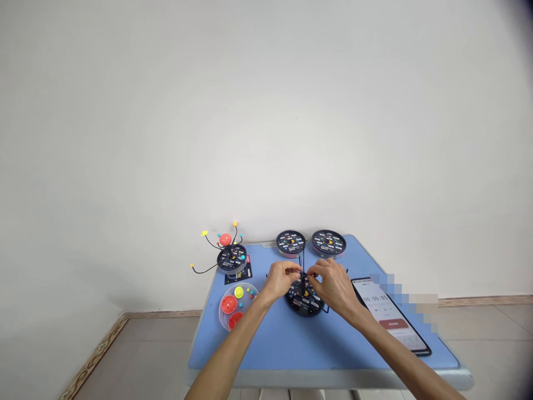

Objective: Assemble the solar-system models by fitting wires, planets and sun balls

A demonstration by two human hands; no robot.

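- Your left forearm (220,366) and right forearm (410,369) enter from the bottom of the view and angle inward across the grey front edge (328,379) of the blue table (291,344).
- Your left hand (278,282) is closed, its fingertips (298,270) pinching at the centre of the black disc model (303,300).
- Your right hand (335,289) is closed too, its fingertips (310,276) meeting the left ones at the same hub. Exactly what each pinches is partly hidden.
- The disc model lies flat between your hands, near the table's middle. Its long axis is a thin black wire rod (303,258) standing upright from the hub and pointing up, toward the far side. Other wires curve out to the right.
- To the right, a phone (389,314) lies tilted on the table, showing a running-time display; part of it is pixelated.
- To the left, a clear round dish (237,306) holds red, yellow and small teal balls.
- Farther left, a built-up disc model (231,258) carries curved wires tipped with yellow balls and a red ball, beside a black card (238,273).
- At the far edge, two black discs (290,242) (328,242) lie side by side.
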